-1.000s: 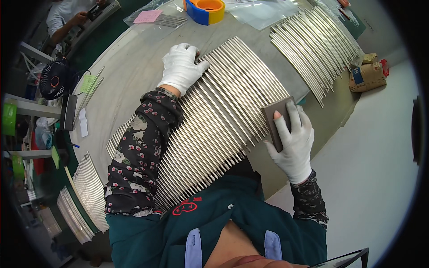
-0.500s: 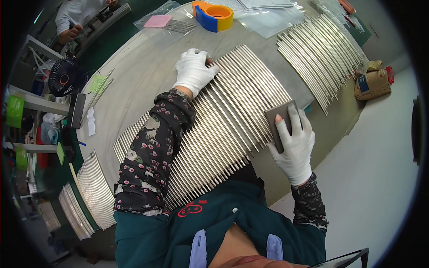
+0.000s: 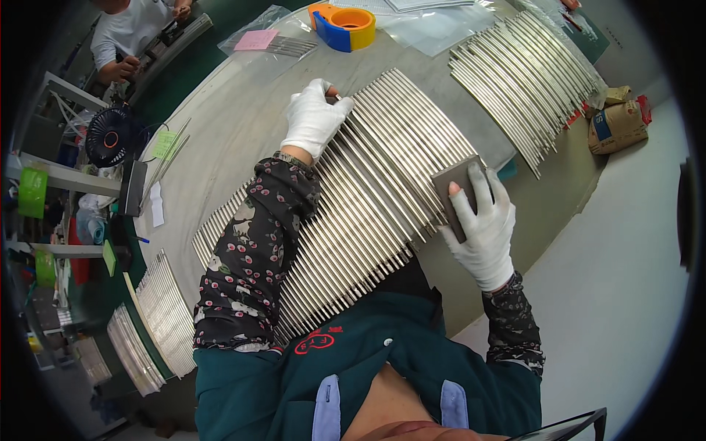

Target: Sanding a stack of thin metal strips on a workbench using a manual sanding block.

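A wide row of thin, shiny metal rods (image 3: 368,187) lies side by side across the table in front of me. At the far ends of the rods is my left hand (image 3: 316,117), in a white glove with bare fingertips showing. Its fingers are curled in, and what they pinch is hidden. My right hand (image 3: 483,228), gloved the same way, grips a flat grey-brown rectangular block (image 3: 454,192), fingers spread over its face. That block stands against the right-hand ends of the rods.
A second batch of rods (image 3: 526,92) lies at the far right, near a brown paper package (image 3: 618,128). An orange and blue tape dispenser (image 3: 342,28) stands at the back. More rods (image 3: 163,316) sit lower left, by a small black fan (image 3: 110,137). Another person (image 3: 132,37) works upper left.
The whole view has shifted slightly. My left hand stays curled at the far rod ends, its fingers a little differently placed. My right hand keeps the block at the rod ends.
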`<state>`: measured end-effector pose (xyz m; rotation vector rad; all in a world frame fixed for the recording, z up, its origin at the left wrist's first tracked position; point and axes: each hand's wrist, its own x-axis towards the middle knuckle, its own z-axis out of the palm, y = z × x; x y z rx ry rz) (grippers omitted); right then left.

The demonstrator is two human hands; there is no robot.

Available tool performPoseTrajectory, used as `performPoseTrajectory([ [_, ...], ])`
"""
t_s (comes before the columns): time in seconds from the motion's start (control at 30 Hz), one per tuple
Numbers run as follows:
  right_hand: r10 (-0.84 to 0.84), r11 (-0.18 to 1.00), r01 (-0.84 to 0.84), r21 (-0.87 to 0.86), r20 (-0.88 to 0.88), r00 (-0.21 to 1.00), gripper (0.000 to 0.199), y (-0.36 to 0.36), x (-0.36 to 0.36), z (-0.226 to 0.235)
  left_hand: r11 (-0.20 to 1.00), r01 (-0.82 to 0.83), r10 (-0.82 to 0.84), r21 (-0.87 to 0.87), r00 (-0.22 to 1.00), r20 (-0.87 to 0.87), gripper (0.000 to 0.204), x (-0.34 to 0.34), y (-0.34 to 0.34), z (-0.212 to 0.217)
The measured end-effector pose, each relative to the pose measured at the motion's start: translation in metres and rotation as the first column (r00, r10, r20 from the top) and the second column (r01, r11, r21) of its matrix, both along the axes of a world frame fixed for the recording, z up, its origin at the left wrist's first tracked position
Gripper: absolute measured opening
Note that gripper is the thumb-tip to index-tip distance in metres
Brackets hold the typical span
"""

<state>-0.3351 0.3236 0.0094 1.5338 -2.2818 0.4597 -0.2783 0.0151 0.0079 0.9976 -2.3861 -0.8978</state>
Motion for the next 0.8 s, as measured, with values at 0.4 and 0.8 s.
performPoseTrajectory([
  [0.4,0.009,0.998,-0.01,-0.069,-0.024,1.0,0.077,0.0,-0.002,-0.009,0.575,0.394,0.088,0.717,0.842,-0.533,0.027,0.016,0.058,0.02],
  [0.8,0.164,0.972,-0.123,-0.201,0.2,0.966,0.057,-0.026,0.022,0.019,0.62,0.422,0.097,0.662,0.795,-0.598,0.019,0.022,0.063,-0.009],
])
